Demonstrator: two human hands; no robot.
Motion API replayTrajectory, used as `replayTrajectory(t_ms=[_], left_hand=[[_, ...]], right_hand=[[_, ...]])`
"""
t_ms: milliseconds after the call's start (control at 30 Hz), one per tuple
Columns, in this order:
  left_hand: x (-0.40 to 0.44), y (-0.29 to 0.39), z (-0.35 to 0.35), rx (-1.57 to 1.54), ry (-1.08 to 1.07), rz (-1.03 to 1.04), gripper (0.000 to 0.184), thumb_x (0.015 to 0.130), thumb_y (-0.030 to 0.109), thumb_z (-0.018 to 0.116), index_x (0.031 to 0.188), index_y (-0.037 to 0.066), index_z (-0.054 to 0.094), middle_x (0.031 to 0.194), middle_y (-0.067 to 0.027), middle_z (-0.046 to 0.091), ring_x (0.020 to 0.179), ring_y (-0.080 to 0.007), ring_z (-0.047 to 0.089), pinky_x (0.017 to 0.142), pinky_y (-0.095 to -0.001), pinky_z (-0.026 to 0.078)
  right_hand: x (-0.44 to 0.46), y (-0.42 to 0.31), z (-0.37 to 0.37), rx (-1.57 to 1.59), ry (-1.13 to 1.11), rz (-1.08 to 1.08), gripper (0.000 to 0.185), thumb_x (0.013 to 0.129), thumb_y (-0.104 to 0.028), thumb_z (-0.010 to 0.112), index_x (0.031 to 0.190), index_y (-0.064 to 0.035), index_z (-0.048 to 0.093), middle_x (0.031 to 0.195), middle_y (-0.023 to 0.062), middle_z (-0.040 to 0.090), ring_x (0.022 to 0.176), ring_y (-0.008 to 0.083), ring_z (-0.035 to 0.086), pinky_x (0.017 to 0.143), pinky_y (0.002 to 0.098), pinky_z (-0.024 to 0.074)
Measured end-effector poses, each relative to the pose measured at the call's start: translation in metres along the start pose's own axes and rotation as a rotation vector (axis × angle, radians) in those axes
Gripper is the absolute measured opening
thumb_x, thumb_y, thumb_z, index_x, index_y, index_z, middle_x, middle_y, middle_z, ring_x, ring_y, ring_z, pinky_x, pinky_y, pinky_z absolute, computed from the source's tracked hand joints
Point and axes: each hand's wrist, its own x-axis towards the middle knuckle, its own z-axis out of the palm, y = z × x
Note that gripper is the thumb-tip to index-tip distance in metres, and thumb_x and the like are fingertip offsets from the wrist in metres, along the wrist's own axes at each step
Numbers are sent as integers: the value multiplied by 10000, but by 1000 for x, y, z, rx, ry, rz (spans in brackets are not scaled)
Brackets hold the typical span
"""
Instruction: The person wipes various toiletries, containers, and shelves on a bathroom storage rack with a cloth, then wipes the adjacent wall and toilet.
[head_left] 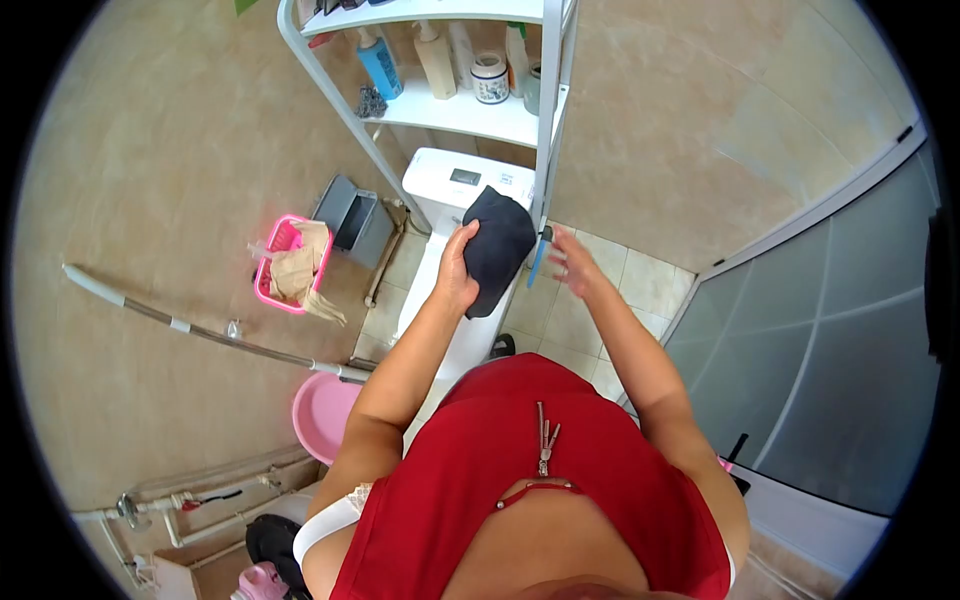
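Observation:
My left hand (460,268) is closed around the near-left side of a dark navy cap (498,250), holding it up over the white toilet (445,325). To the right of the cap, my right hand (575,265) is raised with its fingers apart and nothing in them. Between the cap and my right fingers a slim blue strip with a dark end (538,262) shows beside the rack's leg; I cannot make out what it is or whether my fingertips touch it.
A white shelf rack (490,122) with bottles and jars stands over the toilet tank (430,172). On the left are a pink basket (262,290), a grey bin (372,235), a pink basin (322,415) and a wall-side hose (230,338). A frosted shower door (800,330) is on the right.

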Motion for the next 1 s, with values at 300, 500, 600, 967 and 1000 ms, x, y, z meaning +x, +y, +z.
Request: replayTrajectory(t_ms=[300,500,600,967,1000], left_hand=[[83,38,-27,265,80,104,452,949,391,548,1257,60,569,1230,-98,623,1118,-239,586,989,-415,436],[85,63,-65,794,291,-4,485,904,517,588,1111,80,622,987,-26,634,870,-137,565,775,-302,439],[125,34,-127,1083,605,446,440,889,483,626,1073,84,614,900,-7,577,801,-121,520,707,-273,427],[158,68,-62,-331,-27,162,419,991,438,467,1086,62,625,841,-79,690,663,-173,620,591,-270,491],[161,64,-73,-370,-31,151,416,994,433,465,1086,60,626,833,-79,691,651,-170,622,584,-267,494]], right_hand=[[26,-33,73,746,-542,34,648,967,-584,371,1375,-92,479,1341,100,554,1205,262,549,1059,413,414],[35,-66,85,529,-393,2,511,987,-438,472,1348,-78,497,1306,115,578,1175,255,568,1031,400,441],[53,-93,98,355,-379,-125,439,986,-362,513,1299,-55,511,1248,101,601,1127,227,592,980,367,476],[121,-91,150,310,-512,279,340,1032,-306,386,1274,-103,511,1256,44,566,1128,174,553,997,351,446],[128,-86,149,251,-507,267,339,1023,-291,411,1275,-91,515,1246,53,572,1114,173,559,989,346,448]])
